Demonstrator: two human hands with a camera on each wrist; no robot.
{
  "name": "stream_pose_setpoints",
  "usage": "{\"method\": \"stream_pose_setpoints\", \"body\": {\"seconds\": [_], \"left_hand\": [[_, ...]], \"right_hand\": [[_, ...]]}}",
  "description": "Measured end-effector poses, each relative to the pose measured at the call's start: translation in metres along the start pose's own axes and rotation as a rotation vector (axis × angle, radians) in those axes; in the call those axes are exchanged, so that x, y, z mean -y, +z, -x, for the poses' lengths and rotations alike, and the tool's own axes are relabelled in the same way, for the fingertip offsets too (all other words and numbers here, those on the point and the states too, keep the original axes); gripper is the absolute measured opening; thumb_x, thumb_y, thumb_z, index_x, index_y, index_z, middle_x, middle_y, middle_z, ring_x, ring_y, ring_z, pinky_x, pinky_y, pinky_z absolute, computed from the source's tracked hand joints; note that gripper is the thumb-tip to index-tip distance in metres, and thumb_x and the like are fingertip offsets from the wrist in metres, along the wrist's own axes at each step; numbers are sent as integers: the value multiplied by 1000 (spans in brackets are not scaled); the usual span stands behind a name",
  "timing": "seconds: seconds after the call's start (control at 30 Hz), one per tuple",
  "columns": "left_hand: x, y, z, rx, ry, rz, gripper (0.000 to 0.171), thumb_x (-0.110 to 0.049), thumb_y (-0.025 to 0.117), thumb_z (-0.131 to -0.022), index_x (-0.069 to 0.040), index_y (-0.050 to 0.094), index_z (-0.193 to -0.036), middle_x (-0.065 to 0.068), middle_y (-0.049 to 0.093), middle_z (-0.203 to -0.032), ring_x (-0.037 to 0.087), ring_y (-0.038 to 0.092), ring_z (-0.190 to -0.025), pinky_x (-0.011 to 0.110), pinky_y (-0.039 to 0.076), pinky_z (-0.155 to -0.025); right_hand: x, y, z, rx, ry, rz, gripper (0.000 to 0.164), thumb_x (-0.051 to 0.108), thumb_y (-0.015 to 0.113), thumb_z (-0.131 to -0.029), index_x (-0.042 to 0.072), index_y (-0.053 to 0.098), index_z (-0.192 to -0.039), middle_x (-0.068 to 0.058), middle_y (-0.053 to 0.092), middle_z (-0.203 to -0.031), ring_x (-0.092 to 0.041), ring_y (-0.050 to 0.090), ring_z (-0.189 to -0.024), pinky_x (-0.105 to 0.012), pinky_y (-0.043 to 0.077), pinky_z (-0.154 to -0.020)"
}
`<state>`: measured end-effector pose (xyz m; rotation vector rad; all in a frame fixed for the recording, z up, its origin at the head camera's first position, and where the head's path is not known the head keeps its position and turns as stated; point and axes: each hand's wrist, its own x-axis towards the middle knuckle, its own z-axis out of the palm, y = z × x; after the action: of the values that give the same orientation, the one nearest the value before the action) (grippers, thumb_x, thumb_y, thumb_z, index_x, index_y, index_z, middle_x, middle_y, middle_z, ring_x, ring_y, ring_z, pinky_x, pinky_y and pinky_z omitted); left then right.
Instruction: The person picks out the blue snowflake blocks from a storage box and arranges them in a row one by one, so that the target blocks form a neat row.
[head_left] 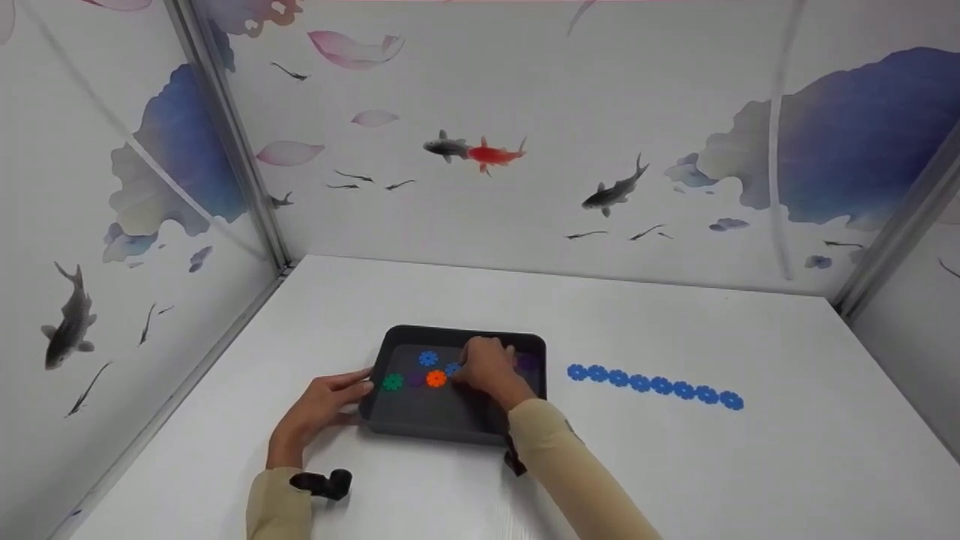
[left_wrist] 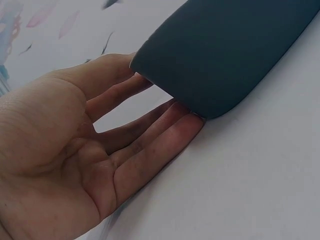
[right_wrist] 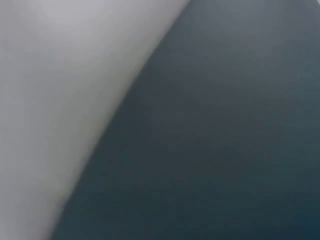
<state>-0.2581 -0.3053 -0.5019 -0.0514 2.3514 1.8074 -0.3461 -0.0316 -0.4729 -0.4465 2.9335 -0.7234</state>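
Observation:
A dark grey tray (head_left: pixel 427 430) stands on the white table. My left hand (head_left: pixel 321 405) holds its left side; in the left wrist view the fingers (left_wrist: pixel 160 142) meet the tray's edge (left_wrist: pixel 225 55) from above and below. Inside the tray my right hand (head_left: pixel 487 366) reaches down, fingers bent, at a blue flower-shaped plastic disc (head_left: pixel 453 370) that it partly covers. Whether the fingertips pinch it is hidden. Around it lie another blue disc (head_left: pixel 428 358), an orange disc (head_left: pixel 436 379), a green disc (head_left: pixel 393 382) and purple discs (head_left: pixel 527 361). The right wrist view is blurred, with only dark tray surface (right_wrist: pixel 210 125) and white.
To the right of the tray, a row of several blue discs (head_left: pixel 640 383) runs across the white table (head_left: pixel 660 472), angled slightly towards me. Panels printed with fish and petals (head_left: pixel 525 217) enclose the table at the back and sides.

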Motion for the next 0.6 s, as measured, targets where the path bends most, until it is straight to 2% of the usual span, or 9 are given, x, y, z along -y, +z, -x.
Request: {"method": "stream_pose_setpoints", "body": {"seconds": [0.07, 0.2, 0.27, 0.37, 0.47, 0.6], "left_hand": [[1, 1, 0, -1, 0, 0, 60, -38, 67, -96, -10, 52, -147, 22, 44, -154, 33, 54, -133, 41, 58, -92], [0, 2, -1, -5, -2, -3, 60, -37, 67, -96, -10, 51, -147, 22, 43, -155, 36, 50, -137, 40, 58, -91], [0, 2, 0, -2, -2, -6, 60, -37, 67, -96, -10, 51, -147, 22, 41, -156, 37, 48, -139, 40, 58, -91], [1, 2, 0, -2, -4, 1, 59, -38, 67, -96, -12, 52, -147, 22, 42, -156, 37, 48, -139, 41, 58, -92], [2, 2, 0, 2, 1, -1, 59, -38, 67, -96, -12, 52, -147, 22, 42, -156, 36, 48, -139, 42, 57, -92], [1, 1, 1, 6, 8, -3, 59, -38, 66, -96, -12, 51, -147, 23, 41, -156, 36, 48, -138, 43, 57, -93]], "right_hand": [[-1, 2, 1, -18, -11, 15, 26, 30, 86, -78, 8, 77, -88, -4, 74, -98, -28, 59, -99, -52, 40, -94], [-4, 2, 2, -40, -41, 27, 29, 33, 88, -76, 7, 74, -76, -4, 70, -84, -27, 56, -93, -54, 40, -92], [-7, 1, 2, -47, -47, 21, 30, 32, 87, -76, 8, 71, -70, -4, 67, -78, -26, 55, -91, -57, 39, -96], [-11, -4, 4, -64, -49, 11, 26, 28, 84, -78, 8, 72, -70, -4, 67, -77, -28, 56, -94, -63, 36, -103], [-17, -13, 6, -102, -66, 20, 22, 26, 80, -81, 7, 75, -73, -6, 71, -79, -29, 58, -95, -64, 36, -104], [-26, -28, 10, -156, -77, 35, 23, 26, 78, -83, 5, 78, -90, -8, 76, -91, -29, 62, -95, -57, 40, -96]]}}
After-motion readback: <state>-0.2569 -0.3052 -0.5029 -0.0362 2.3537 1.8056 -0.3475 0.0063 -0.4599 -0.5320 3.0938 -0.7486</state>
